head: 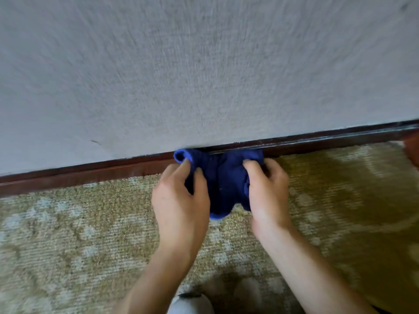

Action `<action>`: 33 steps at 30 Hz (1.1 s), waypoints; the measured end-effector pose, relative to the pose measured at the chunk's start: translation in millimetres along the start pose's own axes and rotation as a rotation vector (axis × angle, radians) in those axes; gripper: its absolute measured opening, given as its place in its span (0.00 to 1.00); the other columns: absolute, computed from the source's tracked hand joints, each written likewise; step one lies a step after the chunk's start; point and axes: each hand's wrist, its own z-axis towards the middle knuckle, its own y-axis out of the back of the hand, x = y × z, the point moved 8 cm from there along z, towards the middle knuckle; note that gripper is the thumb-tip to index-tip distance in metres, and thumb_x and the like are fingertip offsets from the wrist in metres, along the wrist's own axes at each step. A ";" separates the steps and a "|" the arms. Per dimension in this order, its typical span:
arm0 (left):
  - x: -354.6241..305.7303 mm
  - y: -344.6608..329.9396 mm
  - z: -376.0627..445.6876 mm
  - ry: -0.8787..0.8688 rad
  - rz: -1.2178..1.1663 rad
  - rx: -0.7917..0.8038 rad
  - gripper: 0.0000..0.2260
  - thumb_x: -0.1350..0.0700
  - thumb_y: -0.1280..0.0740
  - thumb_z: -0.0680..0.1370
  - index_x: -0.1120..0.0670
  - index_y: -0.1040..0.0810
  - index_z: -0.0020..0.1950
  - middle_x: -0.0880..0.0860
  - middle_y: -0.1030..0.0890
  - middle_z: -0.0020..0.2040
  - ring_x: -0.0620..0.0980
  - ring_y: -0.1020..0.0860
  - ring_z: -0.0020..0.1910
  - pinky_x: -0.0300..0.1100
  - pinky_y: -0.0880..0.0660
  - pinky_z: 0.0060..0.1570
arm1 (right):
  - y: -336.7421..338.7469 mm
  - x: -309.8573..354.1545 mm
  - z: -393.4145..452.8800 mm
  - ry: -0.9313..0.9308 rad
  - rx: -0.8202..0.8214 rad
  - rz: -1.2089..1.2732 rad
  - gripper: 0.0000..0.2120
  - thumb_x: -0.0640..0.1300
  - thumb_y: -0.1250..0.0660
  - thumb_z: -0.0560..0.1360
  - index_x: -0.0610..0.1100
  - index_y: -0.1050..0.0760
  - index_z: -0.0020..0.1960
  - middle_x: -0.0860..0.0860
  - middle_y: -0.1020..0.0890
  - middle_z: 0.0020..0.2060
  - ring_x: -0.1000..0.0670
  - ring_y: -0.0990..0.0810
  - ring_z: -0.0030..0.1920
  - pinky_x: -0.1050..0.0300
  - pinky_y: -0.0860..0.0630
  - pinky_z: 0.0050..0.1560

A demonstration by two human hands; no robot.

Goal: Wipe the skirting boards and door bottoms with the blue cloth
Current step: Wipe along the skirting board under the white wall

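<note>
Gripping blue cloth bunched, left hand and right hand both curled on it at skirting board, frame centre. Suggest firm pressure, long strokes along top edge.

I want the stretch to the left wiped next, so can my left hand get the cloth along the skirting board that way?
Probably yes. The left hand already grips the blue cloth against the skirting board, and the board to its left shows nothing on it or on the carpet beside it.

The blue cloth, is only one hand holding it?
No, both the left hand and the right hand grip the blue cloth against the dark wooden skirting board.
</note>
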 end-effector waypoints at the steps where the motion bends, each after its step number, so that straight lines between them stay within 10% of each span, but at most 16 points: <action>1: -10.9 -13.6 0.0 -0.039 -0.003 0.047 0.08 0.59 0.36 0.78 0.57 0.23 0.39 0.49 0.26 0.34 0.49 0.28 0.32 0.44 0.34 0.32 | 12.9 4.5 6.0 0.028 -0.077 -0.001 0.06 0.41 0.34 0.72 0.44 0.27 0.36 0.45 0.24 0.33 0.49 0.27 0.36 0.54 0.31 0.37; 7: -8.4 -28.8 1.4 0.028 -0.164 0.140 0.08 0.58 0.35 0.80 0.55 0.18 0.45 0.50 0.19 0.36 0.47 0.22 0.34 0.45 0.28 0.35 | 32.1 10.7 25.6 0.059 -0.146 -0.041 0.07 0.37 0.36 0.76 0.43 0.26 0.40 0.50 0.21 0.34 0.55 0.24 0.33 0.59 0.28 0.36; 13: 27.0 4.7 -10.6 0.233 -0.330 -0.095 0.08 0.54 0.37 0.77 0.51 0.22 0.40 0.54 0.21 0.36 0.50 0.24 0.34 0.47 0.28 0.37 | -9.8 1.8 3.5 0.044 0.167 -0.221 0.02 0.41 0.33 0.76 0.44 0.22 0.45 0.48 0.16 0.39 0.52 0.17 0.41 0.55 0.22 0.41; 19: -31.4 -51.5 -8.6 -0.010 -0.270 0.175 0.03 0.61 0.32 0.78 0.57 0.20 0.44 0.48 0.24 0.38 0.43 0.25 0.37 0.34 0.33 0.36 | 54.9 26.3 30.2 0.126 -0.284 -0.240 0.03 0.41 0.34 0.75 0.42 0.27 0.44 0.43 0.19 0.42 0.37 0.19 0.48 0.42 0.23 0.50; 27: 52.9 -35.4 -24.5 0.796 -0.791 -0.040 0.08 0.63 0.36 0.80 0.53 0.22 0.55 0.57 0.17 0.52 0.57 0.18 0.51 0.55 0.21 0.56 | -12.5 27.0 -2.8 0.327 -0.130 -0.520 0.05 0.41 0.33 0.74 0.40 0.28 0.43 0.46 0.21 0.37 0.42 0.21 0.42 0.50 0.26 0.45; 33: 37.3 -65.2 -28.8 0.934 -0.999 0.156 0.02 0.62 0.34 0.80 0.59 0.22 0.48 0.62 0.16 0.50 0.61 0.18 0.51 0.59 0.22 0.55 | 27.9 59.0 17.2 0.316 -0.223 -0.368 0.06 0.41 0.33 0.75 0.46 0.28 0.40 0.52 0.22 0.35 0.49 0.23 0.38 0.50 0.25 0.45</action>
